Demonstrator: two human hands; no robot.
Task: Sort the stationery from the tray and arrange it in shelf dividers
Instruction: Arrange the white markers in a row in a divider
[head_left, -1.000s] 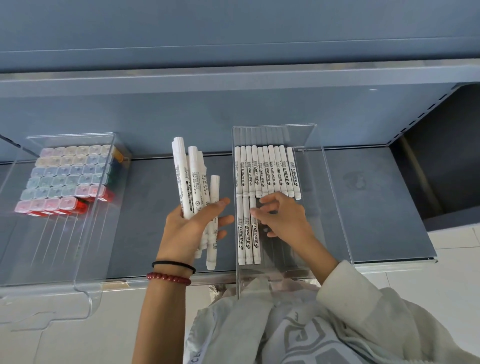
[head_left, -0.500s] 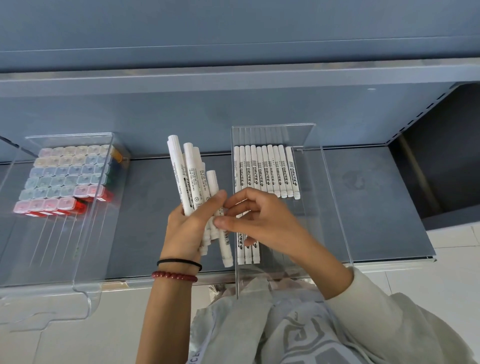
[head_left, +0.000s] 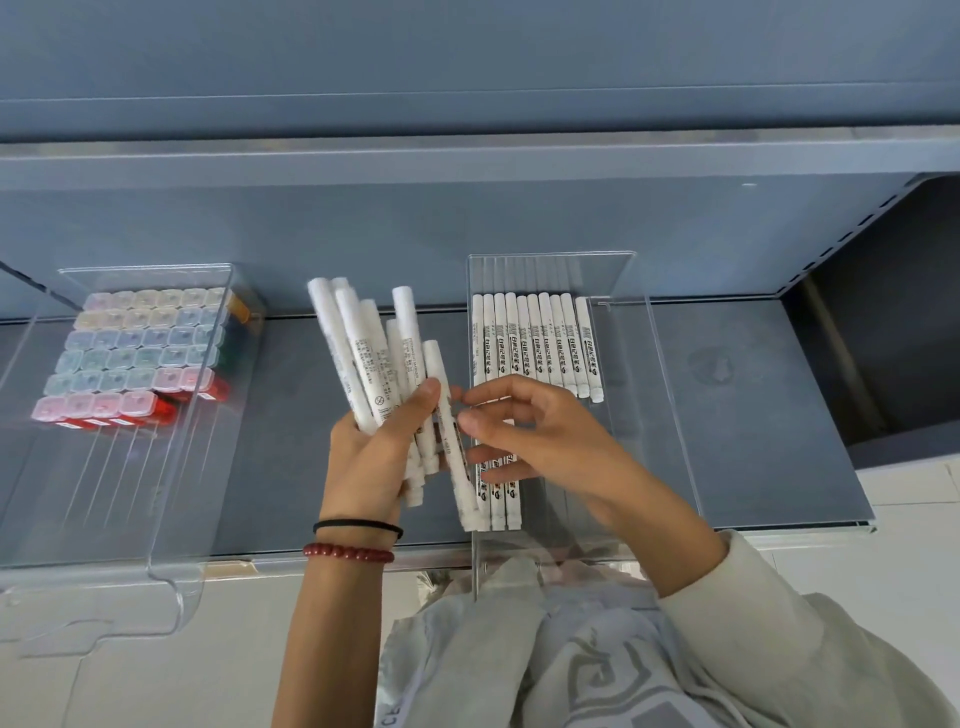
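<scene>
A bundle of white markers (head_left: 363, 353) is gripped in the left hand (head_left: 371, 462) as stock, while 1 marker (head_left: 461, 483) is pinched by the right hand (head_left: 545, 441), seemingly for the clear divider (head_left: 670, 395) beside it.

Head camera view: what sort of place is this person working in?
Probably a stationery shop's display shelving or stockroom. A blue-grey shelf carries clear acrylic dividers, one holding a neat row of identical white markers, another stacked pastel-capped items, laid out like retail stock.

Clear glossy plastic divider (head_left: 670, 364) — matt grey shelf (head_left: 753, 415), smooth white markers (head_left: 535, 338)
</scene>
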